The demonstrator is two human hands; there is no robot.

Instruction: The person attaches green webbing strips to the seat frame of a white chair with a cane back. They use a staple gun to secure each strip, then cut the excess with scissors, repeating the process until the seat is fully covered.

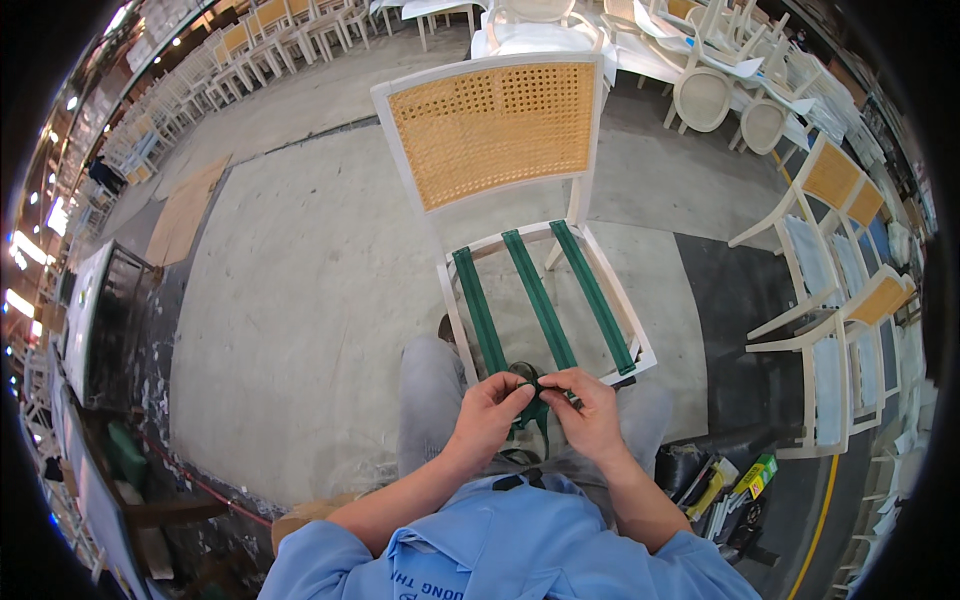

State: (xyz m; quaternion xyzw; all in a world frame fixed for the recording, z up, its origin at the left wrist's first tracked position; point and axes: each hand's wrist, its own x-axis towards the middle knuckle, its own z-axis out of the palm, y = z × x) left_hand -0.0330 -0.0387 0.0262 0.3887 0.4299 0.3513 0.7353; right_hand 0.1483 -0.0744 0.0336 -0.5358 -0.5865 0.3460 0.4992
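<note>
1. Pinching the near end of the green strap (536,392), your left hand (490,405) and right hand (588,408) are together above your knees, fingertips closed on the same bit of webbing, just at the near rail of the chair frame (630,365).
2. Keep both grips close to the rail, I'd judge, so the strap stays flat and does not twist as you work it; a dark tail hangs down between your hands.
3. The middle strap runs long from your hands away to the far rail, leaning slightly left as it goes, between a left strap (478,310) and a right strap (592,295) lying alongside it.
4. The chair's woven cane back (492,130) stands upright at the far side, facing you.
5. Far beyond, rows of white chairs (700,95) fill the floor.
</note>
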